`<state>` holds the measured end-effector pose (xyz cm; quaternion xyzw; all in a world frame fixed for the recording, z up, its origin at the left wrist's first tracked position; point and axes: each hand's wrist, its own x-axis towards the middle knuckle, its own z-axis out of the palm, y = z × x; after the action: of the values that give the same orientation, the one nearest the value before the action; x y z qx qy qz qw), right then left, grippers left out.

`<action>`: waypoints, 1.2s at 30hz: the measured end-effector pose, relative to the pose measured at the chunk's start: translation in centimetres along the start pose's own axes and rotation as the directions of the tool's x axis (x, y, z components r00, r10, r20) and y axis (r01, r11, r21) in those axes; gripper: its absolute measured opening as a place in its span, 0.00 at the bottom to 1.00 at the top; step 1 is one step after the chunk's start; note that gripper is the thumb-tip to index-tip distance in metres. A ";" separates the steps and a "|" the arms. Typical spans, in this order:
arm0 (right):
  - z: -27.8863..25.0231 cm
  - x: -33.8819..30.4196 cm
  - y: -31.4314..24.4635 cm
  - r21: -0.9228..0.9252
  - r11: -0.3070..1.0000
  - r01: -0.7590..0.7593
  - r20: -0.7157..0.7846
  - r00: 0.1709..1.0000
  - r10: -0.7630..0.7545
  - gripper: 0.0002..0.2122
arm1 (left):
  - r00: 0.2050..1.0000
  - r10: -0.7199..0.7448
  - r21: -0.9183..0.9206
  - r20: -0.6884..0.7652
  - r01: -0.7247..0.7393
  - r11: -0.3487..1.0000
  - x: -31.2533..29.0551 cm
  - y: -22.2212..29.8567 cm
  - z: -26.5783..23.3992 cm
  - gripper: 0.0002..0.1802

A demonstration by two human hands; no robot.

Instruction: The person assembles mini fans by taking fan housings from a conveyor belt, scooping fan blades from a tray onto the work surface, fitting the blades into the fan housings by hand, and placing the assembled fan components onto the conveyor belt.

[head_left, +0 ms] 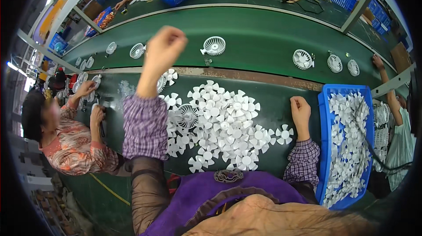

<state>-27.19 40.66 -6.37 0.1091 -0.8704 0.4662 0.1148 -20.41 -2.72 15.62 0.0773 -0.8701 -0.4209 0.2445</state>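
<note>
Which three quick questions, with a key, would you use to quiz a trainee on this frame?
1. Which of the wearer's hands is raised, blurred, in front of the green belt: left or right?
2. What kind of white parts fill the blue tray?
3. True or false: the right hand is touching that tray.

Key:
1. The left hand.
2. Fan blades.
3. False; a gap shows between them.

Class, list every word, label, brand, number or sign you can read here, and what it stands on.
None can be read.
The white fan blades and blue tray show no legible text.
The pale patch on a blue crate at upper right is too small to read.
</note>
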 end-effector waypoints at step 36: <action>-3.8 -2.1 -2.4 0.013 0.993 0.120 0.176 0.977 -0.120 0.09 | 0.726 -0.685 -0.808 -0.068 0.362 0.464 -27.6 -5.7 -3.6 0.13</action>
<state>-24.13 42.69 -3.10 0.2026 -0.8685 0.4477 0.0651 4.95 0.54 3.15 0.3197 -0.4794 -0.7700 0.2738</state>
